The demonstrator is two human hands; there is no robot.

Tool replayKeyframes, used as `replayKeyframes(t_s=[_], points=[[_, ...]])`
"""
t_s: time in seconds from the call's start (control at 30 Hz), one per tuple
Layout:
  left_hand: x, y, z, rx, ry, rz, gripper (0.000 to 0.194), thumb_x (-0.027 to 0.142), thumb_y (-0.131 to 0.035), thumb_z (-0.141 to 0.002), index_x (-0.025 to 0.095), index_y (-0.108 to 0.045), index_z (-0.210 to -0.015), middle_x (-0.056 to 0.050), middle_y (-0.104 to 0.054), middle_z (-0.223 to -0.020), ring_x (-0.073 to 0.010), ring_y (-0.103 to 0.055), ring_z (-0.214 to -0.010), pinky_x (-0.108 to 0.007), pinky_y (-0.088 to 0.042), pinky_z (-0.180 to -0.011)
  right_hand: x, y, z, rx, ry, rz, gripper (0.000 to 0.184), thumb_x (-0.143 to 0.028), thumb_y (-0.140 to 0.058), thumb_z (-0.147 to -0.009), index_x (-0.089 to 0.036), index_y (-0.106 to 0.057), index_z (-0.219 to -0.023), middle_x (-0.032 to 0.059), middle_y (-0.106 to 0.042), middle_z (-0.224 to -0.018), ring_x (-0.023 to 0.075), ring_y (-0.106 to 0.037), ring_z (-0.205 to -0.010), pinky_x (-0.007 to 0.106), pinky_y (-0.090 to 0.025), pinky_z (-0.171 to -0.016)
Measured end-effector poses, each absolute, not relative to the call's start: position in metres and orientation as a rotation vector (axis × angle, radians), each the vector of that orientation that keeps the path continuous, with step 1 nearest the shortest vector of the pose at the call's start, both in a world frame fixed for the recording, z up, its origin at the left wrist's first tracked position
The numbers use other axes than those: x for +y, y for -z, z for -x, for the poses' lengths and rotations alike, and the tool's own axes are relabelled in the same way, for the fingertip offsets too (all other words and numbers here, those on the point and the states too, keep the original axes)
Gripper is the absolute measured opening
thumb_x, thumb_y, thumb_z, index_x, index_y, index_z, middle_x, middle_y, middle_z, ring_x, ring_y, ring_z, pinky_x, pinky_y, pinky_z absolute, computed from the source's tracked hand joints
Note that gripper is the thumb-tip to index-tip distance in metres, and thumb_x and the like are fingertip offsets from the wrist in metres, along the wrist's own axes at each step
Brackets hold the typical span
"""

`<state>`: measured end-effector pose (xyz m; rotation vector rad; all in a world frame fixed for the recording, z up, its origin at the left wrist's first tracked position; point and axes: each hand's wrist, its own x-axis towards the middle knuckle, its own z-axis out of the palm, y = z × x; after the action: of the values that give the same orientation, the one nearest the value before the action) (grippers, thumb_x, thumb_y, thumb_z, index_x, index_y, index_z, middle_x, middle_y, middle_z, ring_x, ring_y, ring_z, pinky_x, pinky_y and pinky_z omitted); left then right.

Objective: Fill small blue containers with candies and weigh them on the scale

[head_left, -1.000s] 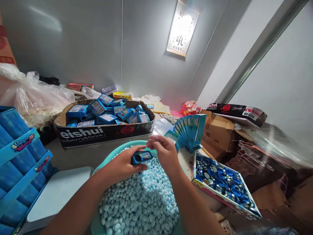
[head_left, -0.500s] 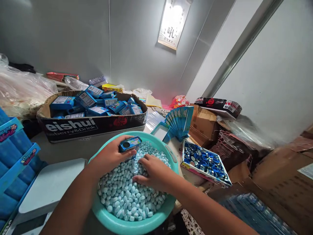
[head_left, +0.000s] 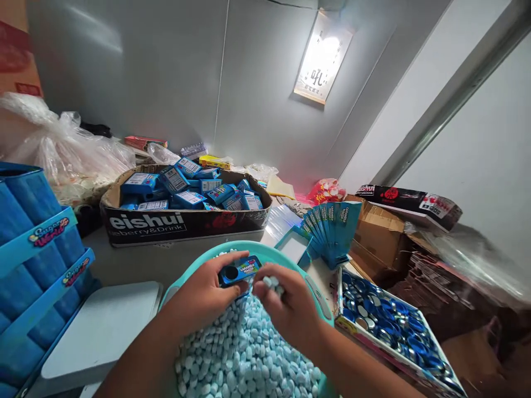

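Note:
My left hand is closed around a small blue candy box, tilted over the basin, with a dark round hole in its top. Just to the right, my right hand is curled round several pale blue candies, close beside the box. Below both hands, a turquoise basin holds a heap of loose pale blue candies. My forearms hide part of the basin's rim.
A cardboard tray of blue boxes stands behind the basin. At right, a carton holds blue and silver caps. A white scale and blue display stands are at left. Folded blue cartons fan out behind.
My right hand has come up out of the heap with candies in it, to beside the box. The view has shifted left, so things appear further right.

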<state>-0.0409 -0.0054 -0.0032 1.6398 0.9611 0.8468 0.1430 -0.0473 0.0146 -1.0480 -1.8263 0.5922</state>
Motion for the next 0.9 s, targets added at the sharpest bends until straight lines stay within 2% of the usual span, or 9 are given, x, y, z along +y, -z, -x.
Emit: replayKeyframes(t_s=[0.07, 0.13, 0.27, 0.33, 0.43, 0.53, 0.67, 0.77, 0.9], points=[[-0.007, 0.002, 0.037, 0.984, -0.886, -1.654, 0.062, 0.034, -0.072, -0.08, 0.021, -0.06, -0.139, -0.008, -0.055, -0.148, -0.0322, -0.053, -0.134, -0.045, -0.041, -0.115, -0.037, -0.034, -0.13, -1.605, -0.71, 0.983, 0.016, -0.03, -0.058, -0.091, -0.021, -0.063, -0.079, -0.0026, -0.059, -0.065, 0.0109, -0.049, -0.058, 0.024, -0.04, -0.057], [-0.009, 0.0, 0.034, 1.007, -0.892, -1.664, 0.059, 0.033, -0.071, -0.079, 0.019, -0.062, -0.135, -0.009, -0.062, -0.139, -0.0325, -0.056, -0.13, -0.044, -0.042, -0.113, -0.022, -0.052, -0.114, -1.368, -0.889, 0.896, 0.021, -0.036, -0.058, -0.09, -0.021, -0.061, -0.075, -0.0028, -0.058, -0.063, 0.0103, -0.05, -0.055, 0.023, -0.041, -0.053], [-0.009, -0.001, 0.033, 1.051, -0.838, -1.677, 0.036, 0.033, -0.067, -0.083, 0.019, -0.067, -0.115, -0.005, -0.073, -0.108, -0.0273, -0.066, -0.101, -0.036, -0.052, -0.088, 0.006, -0.062, -0.085, -1.099, -1.155, 0.808, 0.026, -0.042, -0.06, -0.085, -0.021, -0.058, -0.07, -0.0043, -0.053, -0.052, 0.0088, -0.044, -0.044, 0.02, -0.034, -0.04], [-0.008, 0.0, 0.033, 1.058, -0.866, -1.732, 0.02, 0.03, -0.066, -0.084, 0.019, -0.068, -0.101, -0.002, -0.073, -0.099, -0.0234, -0.065, -0.091, -0.031, -0.051, -0.078, 0.013, -0.055, -0.078, -1.057, -1.203, 0.797, 0.026, -0.042, -0.06, -0.084, -0.02, -0.059, -0.07, -0.0045, -0.053, -0.051, 0.0084, -0.042, -0.042, 0.019, -0.033, -0.039], [-0.008, 0.0, 0.034, 1.033, -0.89, -1.764, 0.009, 0.026, -0.066, -0.083, 0.02, -0.067, -0.09, 0.002, -0.072, -0.089, -0.021, -0.063, -0.084, -0.028, -0.048, -0.071, 0.014, -0.04, -0.076, -1.002, -1.281, 0.809, 0.027, -0.043, -0.06, -0.086, -0.02, -0.059, -0.072, -0.0042, -0.054, -0.053, 0.0083, -0.044, -0.043, 0.019, -0.034, -0.04], [-0.009, 0.001, 0.035, 0.991, -0.882, -1.707, 0.008, 0.026, -0.068, -0.082, 0.022, -0.066, -0.088, 0.004, -0.072, -0.088, -0.0212, -0.064, -0.085, -0.026, -0.048, -0.069, 0.011, -0.035, -0.08, -0.991, -1.35, 0.798, 0.027, -0.043, -0.06, -0.086, -0.02, -0.059, -0.073, -0.0048, -0.053, -0.053, 0.0092, -0.047, -0.044, 0.02, -0.037, -0.042], [-0.009, 0.004, 0.036, 0.996, -0.879, -1.667, 0.016, 0.029, -0.073, -0.081, 0.024, -0.067, -0.095, 0.005, -0.073, -0.091, -0.0215, -0.065, -0.085, -0.026, -0.048, -0.069, 0.011, -0.038, -0.083, -0.979, -1.395, 0.786, 0.025, -0.042, -0.059, -0.086, -0.021, -0.058, -0.072, -0.0049, -0.051, -0.052, 0.0104, -0.048, -0.045, 0.022, -0.04, -0.046], [-0.01, 0.006, 0.037, 1.028, -0.874, -1.695, 0.026, 0.03, -0.074, -0.08, 0.027, -0.067, -0.105, 0.005, -0.073, -0.099, -0.0228, -0.065, -0.089, -0.027, -0.049, -0.076, 0.012, -0.04, -0.085, -0.943, -1.446, 0.793, 0.023, -0.04, -0.057, -0.084, -0.022, -0.056, -0.071, -0.0044, -0.051, -0.052, 0.0115, -0.05, -0.048, 0.023, -0.043, -0.048], [-0.01, 0.006, 0.04, 1.01, -0.841, -1.748, 0.028, 0.035, -0.074, -0.083, 0.029, -0.067, -0.109, 0.003, -0.073, -0.105, -0.0251, -0.066, -0.095, -0.03, -0.05, -0.085, 0.01, -0.04, -0.09, -1.043, -1.408, 0.832, 0.023, -0.041, -0.057, -0.083, -0.023, -0.054, -0.069, -0.0023, -0.054, -0.056, 0.0144, -0.057, -0.056, 0.026, -0.051, -0.057]])
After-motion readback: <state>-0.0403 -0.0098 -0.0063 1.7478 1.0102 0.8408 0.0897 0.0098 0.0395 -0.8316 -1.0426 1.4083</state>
